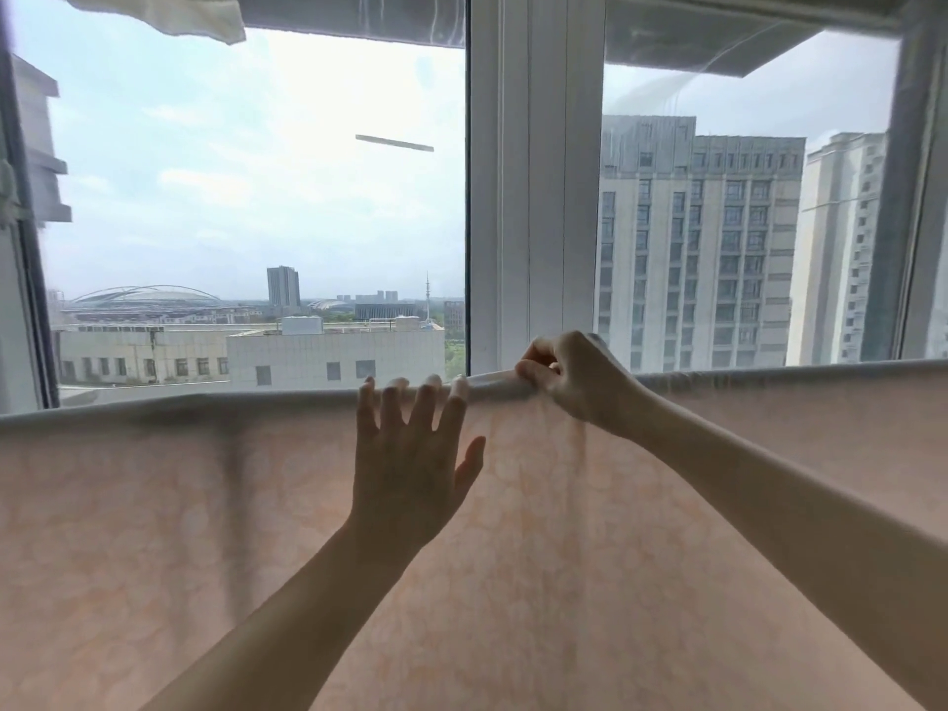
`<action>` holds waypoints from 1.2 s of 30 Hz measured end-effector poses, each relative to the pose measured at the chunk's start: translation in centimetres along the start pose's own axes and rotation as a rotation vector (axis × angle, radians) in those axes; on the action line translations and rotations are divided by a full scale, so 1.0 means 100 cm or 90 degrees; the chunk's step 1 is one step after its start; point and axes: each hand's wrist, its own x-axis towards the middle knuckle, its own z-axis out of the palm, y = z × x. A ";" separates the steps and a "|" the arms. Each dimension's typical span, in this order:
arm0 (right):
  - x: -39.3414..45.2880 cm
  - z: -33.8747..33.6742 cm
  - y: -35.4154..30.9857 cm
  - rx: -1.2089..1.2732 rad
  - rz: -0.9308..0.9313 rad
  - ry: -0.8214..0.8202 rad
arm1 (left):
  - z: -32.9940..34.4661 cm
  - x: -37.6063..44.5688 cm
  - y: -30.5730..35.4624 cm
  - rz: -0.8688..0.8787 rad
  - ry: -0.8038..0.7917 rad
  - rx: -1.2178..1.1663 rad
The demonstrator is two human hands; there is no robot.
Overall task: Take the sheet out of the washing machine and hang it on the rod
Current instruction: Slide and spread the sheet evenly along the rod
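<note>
The sheet [256, 531], pale pink with a faint pattern, hung draped over the rod [487, 380], which ran level across the whole view in front of the window [533, 171]. The rod itself was covered by the fabric along its length, so only its rounded line showed at the fold.

The left hand [410, 469] was raised flat against the sheet just below the fold, its fingers [390, 402] straight and spread, their tips reaching the top edge over the rod; the thumb stood out to the side, and the hand held nothing. The right hand [569, 382] was just beside it on the right, its fingers curled over the top of the fold, gripping the sheet where it lay on the rod.

Both forearms were bare and reached up from the lower part of the view. Through the glass stood tall apartment blocks [697, 238] on the right and lower buildings [246, 351] on the left under a cloudy sky. A strip of white cloth [169, 12] hung at the upper left.
</note>
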 end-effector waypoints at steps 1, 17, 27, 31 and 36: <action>0.000 0.001 0.002 0.001 -0.009 0.000 | 0.000 0.003 0.009 0.001 -0.005 -0.001; -0.015 -0.014 0.056 0.072 -0.075 0.001 | 0.020 0.017 0.033 -0.042 -0.026 0.051; -0.021 -0.003 0.057 0.039 -0.079 0.170 | 0.017 0.013 0.030 -0.026 -0.014 0.051; -0.030 -0.008 0.066 0.019 -0.094 0.176 | 0.018 0.012 0.035 -0.010 -0.001 0.040; -0.027 -0.006 0.070 0.018 -0.102 0.175 | 0.016 0.018 0.051 -0.008 -0.016 0.035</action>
